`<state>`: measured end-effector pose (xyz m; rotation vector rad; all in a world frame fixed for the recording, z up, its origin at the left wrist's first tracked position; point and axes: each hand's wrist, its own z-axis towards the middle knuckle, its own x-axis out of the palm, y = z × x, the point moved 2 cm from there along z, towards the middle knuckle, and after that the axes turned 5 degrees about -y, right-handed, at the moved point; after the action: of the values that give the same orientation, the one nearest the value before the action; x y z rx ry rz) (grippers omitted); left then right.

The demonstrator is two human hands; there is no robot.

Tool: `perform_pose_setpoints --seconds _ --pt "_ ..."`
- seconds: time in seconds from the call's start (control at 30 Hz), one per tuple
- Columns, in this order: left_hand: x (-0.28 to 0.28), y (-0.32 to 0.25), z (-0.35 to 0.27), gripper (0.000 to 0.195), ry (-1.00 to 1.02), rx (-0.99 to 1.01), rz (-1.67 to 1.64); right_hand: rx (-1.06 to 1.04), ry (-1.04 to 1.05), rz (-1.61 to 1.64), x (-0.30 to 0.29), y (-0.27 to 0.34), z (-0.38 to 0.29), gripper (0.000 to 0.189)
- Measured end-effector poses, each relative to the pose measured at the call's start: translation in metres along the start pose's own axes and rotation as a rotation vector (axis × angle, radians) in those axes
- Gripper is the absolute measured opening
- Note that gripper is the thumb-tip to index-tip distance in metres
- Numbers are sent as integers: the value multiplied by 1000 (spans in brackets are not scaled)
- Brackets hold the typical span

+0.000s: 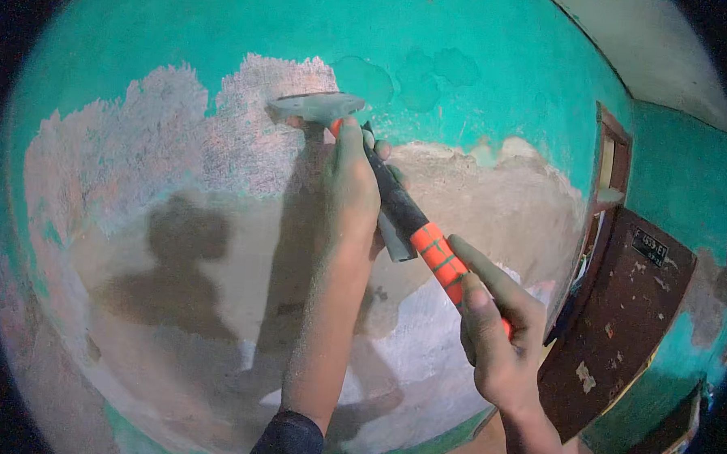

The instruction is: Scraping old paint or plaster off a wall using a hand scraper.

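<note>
My left hand point(352, 178) is raised against the wall, wrapped around the handle of a wide-bladed scraper point(317, 106). Its grey blade lies at the upper edge of a patch of bared plaster point(264, 137). From the lower right, my right hand point(501, 336) grips the orange end of a long tool handle point(438, 254) with a black upper shaft. That shaft slants up to my left hand's fingers, and its far end is partly hidden there. A grey cylindrical end point(397, 244) shows below the shaft; I cannot tell which tool it belongs to.
Turquoise paint point(226, 20) covers the upper wall, with blistered, stained paint point(419, 77) right of the blade. Lower down is rough grey-brown plaster point(486, 196). At right stands a worn brown door point(615, 323) bearing a plate with writing, beside a wooden frame point(610, 158).
</note>
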<state>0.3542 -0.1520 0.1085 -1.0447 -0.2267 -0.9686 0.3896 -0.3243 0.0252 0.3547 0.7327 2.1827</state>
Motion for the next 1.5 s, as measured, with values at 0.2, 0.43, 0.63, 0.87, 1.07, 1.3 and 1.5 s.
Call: perform_pose_setpoints --seconds 0.2,0.43,0.63,0.87,1.07,1.3,1.5 --pt "1 3 -4 28 -10 2 6 2 16 -10 -2 -1 -3 43" --pt "-3 7 -4 35 -39 -24 72 43 13 -3 -5 -3 -4 44" --pt "-2 6 2 36 9 37 43 4 12 19 -1 -5 1 45" --pt "2 0 0 31 7 43 12 3 13 -8 -3 -4 3 43" --pt "4 -3 2 26 -20 43 -28 -22 1 -39 -1 -1 5 42" --pt "6 -8 6 25 22 129 -2 -34 -16 -71 -1 1 9 41" --pt "7 -7 6 28 30 118 -8 -1 -51 -36 -2 2 9 41"
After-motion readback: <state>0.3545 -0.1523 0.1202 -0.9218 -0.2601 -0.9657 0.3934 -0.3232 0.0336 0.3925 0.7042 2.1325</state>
